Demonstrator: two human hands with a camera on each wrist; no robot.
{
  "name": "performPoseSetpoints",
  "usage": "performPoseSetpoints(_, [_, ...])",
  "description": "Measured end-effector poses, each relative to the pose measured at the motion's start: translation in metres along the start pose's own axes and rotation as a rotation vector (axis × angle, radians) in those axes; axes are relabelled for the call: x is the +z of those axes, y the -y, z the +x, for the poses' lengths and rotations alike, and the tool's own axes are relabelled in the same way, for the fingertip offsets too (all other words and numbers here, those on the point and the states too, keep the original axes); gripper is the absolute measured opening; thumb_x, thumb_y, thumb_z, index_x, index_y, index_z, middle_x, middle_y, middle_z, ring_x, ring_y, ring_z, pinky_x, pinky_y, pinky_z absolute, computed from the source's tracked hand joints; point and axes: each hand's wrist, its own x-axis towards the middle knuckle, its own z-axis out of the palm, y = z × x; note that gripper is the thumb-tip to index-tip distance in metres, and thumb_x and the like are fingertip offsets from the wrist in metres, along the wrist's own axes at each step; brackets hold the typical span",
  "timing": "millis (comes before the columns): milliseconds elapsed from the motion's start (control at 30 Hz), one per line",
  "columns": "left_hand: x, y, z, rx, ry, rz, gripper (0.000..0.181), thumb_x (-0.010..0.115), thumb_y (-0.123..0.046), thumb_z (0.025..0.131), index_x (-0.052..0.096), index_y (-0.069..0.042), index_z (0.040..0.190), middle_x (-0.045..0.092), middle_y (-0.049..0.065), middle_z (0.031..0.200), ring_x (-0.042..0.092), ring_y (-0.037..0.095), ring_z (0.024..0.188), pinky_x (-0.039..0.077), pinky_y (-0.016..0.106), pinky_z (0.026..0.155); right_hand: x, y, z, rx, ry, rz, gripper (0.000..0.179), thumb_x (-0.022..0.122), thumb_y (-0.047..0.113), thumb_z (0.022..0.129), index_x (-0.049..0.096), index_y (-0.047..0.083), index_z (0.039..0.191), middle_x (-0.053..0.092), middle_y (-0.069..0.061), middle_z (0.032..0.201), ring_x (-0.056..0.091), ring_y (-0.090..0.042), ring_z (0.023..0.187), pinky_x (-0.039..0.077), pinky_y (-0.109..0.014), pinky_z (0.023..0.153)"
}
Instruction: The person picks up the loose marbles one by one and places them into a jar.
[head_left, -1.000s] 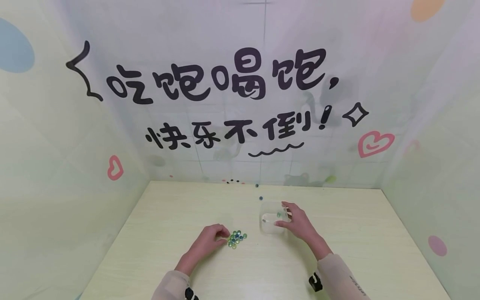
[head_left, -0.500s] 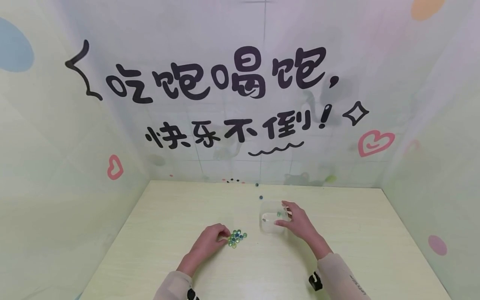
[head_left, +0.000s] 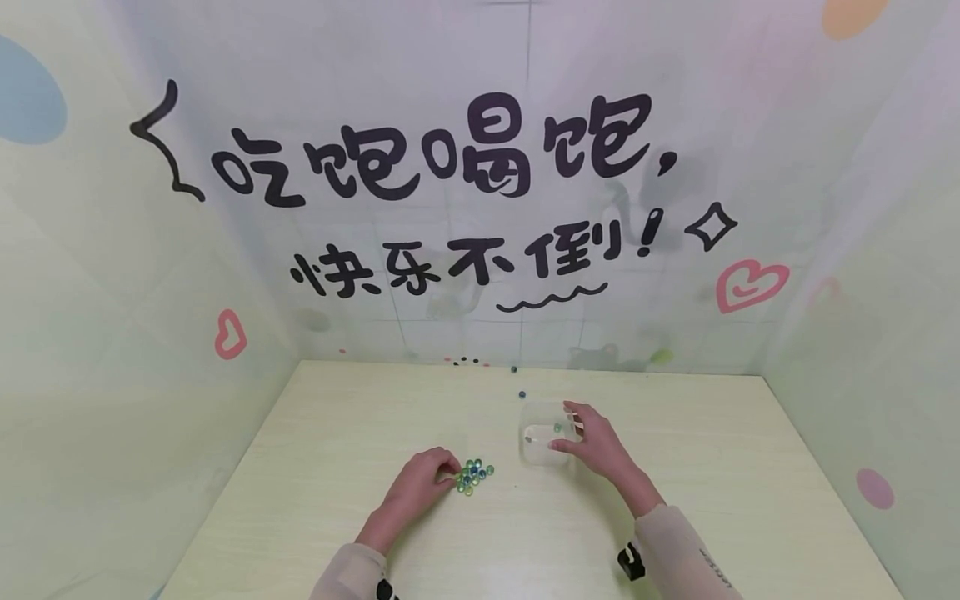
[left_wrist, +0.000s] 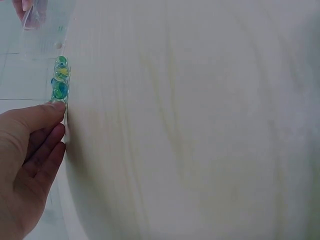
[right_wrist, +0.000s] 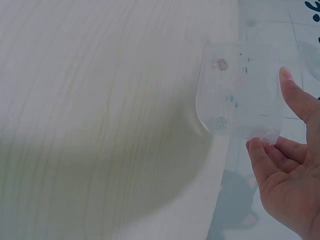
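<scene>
My left hand (head_left: pixel 420 486) is at the left edge of a cluster of green and blue glass marbles (head_left: pixel 474 472) on the table. In the left wrist view, the thumb and forefinger of the left hand (left_wrist: pixel 32 155) pinch a marble (left_wrist: pixel 59 101) at the near end of the cluster, mostly hidden by the fingertips. With thumb and fingers on its right side, my right hand (head_left: pixel 602 450) holds a clear plastic container (head_left: pixel 534 454). A greenish marble (right_wrist: pixel 218 123) and a brownish one (right_wrist: pixel 222 64) show through the container's wall.
Two dark blue marbles, one nearer (head_left: pixel 522 395) and one farther (head_left: pixel 513 369), lie behind the container toward the back wall. Printed curtain walls (head_left: pixel 480 333) enclose the pale wooden table (head_left: pixel 337 433) at the back and sides.
My left thumb and forefinger have drawn closer together at the edge of the marble cluster. The right hand and container have stayed in place.
</scene>
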Motion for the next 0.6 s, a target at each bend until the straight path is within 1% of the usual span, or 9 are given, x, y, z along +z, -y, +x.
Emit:
performPoseSetpoints(300, [0.0,0.0004,0.0,-0.018,0.001,-0.021,0.014,0.077,-0.009,0.084,0.071,-0.015,0.095,0.069,-0.004,0.094,0.066,0.012,0.088,0.058,0.027,0.08,-0.0014,0.0003,-0.001,-0.016,0.004,0.02,0.076,0.08,0.016,0.084,0.041,-0.007,0.145,0.049,-0.028,0.143,0.052,-0.045,0.13,0.048,-0.051,0.105])
performPoseSetpoints(600, [-0.001,0.0004,-0.0001,-0.016,0.006,-0.024,0.014,0.077,-0.009,0.085,0.07,-0.015,0.095,0.069,-0.004,0.094,0.066,0.012,0.088,0.058,0.028,0.079,-0.0014,0.0,-0.001,-0.021,0.001,0.021,0.075,0.08,0.016,0.084,0.042,-0.007,0.144,0.049,-0.028,0.143,0.052,-0.045,0.13,0.048,-0.05,0.105])
